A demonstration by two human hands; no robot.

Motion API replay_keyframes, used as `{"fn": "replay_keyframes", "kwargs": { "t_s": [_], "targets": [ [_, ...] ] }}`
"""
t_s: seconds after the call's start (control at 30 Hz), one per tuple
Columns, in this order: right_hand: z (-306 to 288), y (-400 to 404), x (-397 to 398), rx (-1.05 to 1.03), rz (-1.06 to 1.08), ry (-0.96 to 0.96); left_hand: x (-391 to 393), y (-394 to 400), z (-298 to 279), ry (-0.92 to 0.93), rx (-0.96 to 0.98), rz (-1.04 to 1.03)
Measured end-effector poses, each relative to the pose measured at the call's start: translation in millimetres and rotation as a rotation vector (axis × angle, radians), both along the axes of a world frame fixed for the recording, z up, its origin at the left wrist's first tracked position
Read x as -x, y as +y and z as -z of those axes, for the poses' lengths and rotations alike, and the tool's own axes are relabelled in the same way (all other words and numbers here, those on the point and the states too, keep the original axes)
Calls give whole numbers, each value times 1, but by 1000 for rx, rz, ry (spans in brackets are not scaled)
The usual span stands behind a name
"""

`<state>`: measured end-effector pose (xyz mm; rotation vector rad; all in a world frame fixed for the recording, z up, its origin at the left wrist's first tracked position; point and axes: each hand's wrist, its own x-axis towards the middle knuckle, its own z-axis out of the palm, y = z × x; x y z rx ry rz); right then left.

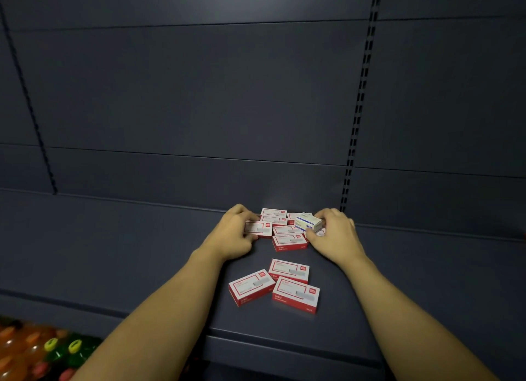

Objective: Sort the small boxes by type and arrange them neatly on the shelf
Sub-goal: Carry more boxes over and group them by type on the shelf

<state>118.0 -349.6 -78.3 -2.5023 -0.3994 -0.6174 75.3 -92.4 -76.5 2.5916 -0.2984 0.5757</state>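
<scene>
- While we reach deep onto the shelf (142, 238), our left hand (233, 232) grips a red box (257, 228).
- Our right hand (334, 232) pinches the white box (308, 222).

Nothing really readable here; the red boxes (296, 294) carry a small white logo and print lines, all too blurry to make out.

A dark blue-grey shelf (142, 252) carries red-and-white boxes — a loose cluster (289, 242) near the back panel, three more (296, 294) lying flat nearer the front edge — and one paler white box (308, 222) atop the cluster.
</scene>
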Motion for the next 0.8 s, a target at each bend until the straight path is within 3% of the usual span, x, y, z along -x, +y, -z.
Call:
{"fn": "replay_keyframes", "kwargs": {
  "t_s": [0.4, 0.6, 0.8],
  "targets": [
    [-1, 1, 0, -48, -46, -9, 7, -1, -3, -105, -123, -24],
    [-5, 1, 10, 48, -18, 31, 22, -5, -11, -93, -158, -23],
    [-18, -6, 26, -5, -16, 44, 25, -1, -32, -88, -244, -13]
  ]
}}
